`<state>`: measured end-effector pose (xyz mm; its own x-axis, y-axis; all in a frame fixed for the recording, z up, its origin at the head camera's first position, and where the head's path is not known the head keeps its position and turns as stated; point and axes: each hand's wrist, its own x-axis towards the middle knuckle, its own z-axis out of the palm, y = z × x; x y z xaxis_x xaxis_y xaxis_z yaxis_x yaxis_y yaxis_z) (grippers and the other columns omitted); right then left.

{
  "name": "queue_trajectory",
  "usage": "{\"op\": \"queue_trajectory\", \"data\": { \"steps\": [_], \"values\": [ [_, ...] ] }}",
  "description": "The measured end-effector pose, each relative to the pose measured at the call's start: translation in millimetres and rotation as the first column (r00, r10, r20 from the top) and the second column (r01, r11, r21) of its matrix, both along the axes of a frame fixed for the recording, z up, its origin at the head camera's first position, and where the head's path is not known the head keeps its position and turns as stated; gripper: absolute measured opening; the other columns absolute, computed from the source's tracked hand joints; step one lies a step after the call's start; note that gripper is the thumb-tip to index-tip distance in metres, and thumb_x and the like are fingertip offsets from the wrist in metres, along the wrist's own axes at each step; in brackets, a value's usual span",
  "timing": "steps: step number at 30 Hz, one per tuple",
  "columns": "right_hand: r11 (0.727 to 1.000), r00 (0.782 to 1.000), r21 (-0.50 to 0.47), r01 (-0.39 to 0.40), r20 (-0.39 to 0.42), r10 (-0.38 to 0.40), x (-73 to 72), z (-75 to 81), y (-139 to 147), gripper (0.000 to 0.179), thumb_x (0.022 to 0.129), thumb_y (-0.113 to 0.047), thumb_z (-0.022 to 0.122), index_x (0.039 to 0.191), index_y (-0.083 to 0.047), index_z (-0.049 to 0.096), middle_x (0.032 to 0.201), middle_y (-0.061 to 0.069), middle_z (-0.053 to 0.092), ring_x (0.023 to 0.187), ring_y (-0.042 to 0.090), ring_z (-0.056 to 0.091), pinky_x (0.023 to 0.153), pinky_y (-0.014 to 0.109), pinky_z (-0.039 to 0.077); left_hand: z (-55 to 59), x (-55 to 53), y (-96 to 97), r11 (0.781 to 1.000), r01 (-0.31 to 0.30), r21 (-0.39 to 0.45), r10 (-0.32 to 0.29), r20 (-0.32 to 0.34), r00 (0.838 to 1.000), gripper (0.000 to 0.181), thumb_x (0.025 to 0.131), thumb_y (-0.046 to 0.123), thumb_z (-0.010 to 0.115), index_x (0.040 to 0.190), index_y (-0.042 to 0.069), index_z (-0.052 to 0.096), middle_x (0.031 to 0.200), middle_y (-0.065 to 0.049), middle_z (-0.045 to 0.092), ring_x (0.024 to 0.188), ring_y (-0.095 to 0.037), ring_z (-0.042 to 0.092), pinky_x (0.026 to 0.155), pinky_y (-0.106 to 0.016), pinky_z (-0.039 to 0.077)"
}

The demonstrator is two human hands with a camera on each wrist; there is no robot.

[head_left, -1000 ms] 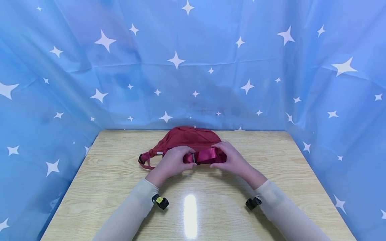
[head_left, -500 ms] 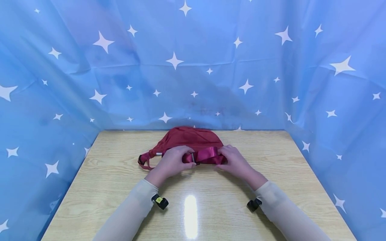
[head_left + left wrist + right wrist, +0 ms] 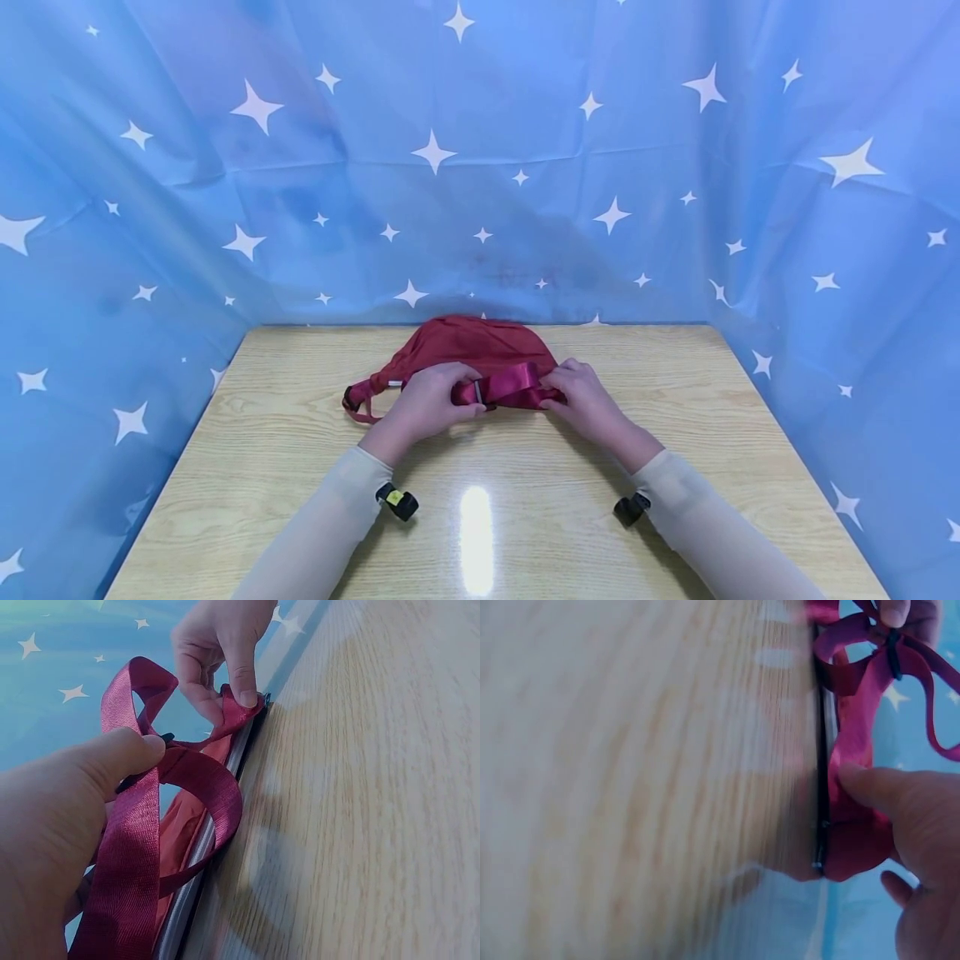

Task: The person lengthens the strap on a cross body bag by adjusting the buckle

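A dark red waist bag (image 3: 476,340) lies at the back of the table, with its shiny magenta strap (image 3: 513,381) folded along the near side. My left hand (image 3: 429,402) pinches the strap at a dark slider buckle (image 3: 477,392), thumb on top in the left wrist view, where the webbing loops loosely on both sides. My right hand (image 3: 585,402) pinches the strap close to the bag's right end; the right wrist view has its thumb (image 3: 862,784) pressed on the webbing. A zip (image 3: 196,862) runs along the bag's edge facing the table.
The bag's left end (image 3: 360,396) carries a black buckle and a small loop beyond my left hand. A wood-grain table (image 3: 300,467) lies beneath, with a star-patterned blue curtain (image 3: 480,192) behind and at both sides.
My right hand has slid a little to the right along the strap, toward the bag's end. The strap between the hands now arches up more. My left hand stays nearly still at the slider buckle.
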<state>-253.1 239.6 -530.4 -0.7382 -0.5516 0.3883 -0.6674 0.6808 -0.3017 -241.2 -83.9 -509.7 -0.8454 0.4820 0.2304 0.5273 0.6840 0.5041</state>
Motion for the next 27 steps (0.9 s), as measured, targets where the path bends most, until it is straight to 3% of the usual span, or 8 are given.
{"op": "queue_trajectory", "data": {
  "steps": [15,22,27],
  "values": [
    [0.996,0.998,0.083,0.046,-0.052,-0.041,3.3,8.0,1.3,0.027,0.084,0.0,0.095,0.104,-0.009,0.081,0.099,0.002,0.079,0.098,0.026,0.059,0.097,0.057,0.046,1.0,-1.4,-2.0,1.0,-0.009,0.013,0.009,-0.018,1.0,0.047,0.092,0.042,0.092,0.131,0.02,0.077,0.122,0.006,0.076,0.108,-0.013,0.067,0.097,-0.039,0.057],
    [0.996,0.999,0.073,0.045,0.016,-0.047,2.9,11.8,-8.3,0.033,0.086,-0.012,0.097,0.113,-0.008,0.078,0.112,0.006,0.078,0.109,0.031,0.062,0.102,0.058,0.047,2.4,-1.6,-1.3,1.0,-0.006,0.02,0.006,-0.013,1.0,0.048,0.092,0.042,0.093,0.13,0.019,0.077,0.121,0.006,0.076,0.108,-0.013,0.068,0.098,-0.039,0.057],
    [0.994,0.998,0.095,0.049,0.045,-0.053,-0.6,13.1,-19.2,0.027,0.09,-0.017,0.095,0.105,-0.011,0.073,0.102,0.003,0.073,0.106,0.03,0.063,0.097,0.056,0.048,2.8,-1.6,-0.5,1.0,-0.008,0.017,0.008,-0.005,1.0,0.046,0.092,0.041,0.093,0.13,0.02,0.077,0.116,0.008,0.075,0.103,-0.01,0.067,0.095,-0.037,0.057]
  ]
}}
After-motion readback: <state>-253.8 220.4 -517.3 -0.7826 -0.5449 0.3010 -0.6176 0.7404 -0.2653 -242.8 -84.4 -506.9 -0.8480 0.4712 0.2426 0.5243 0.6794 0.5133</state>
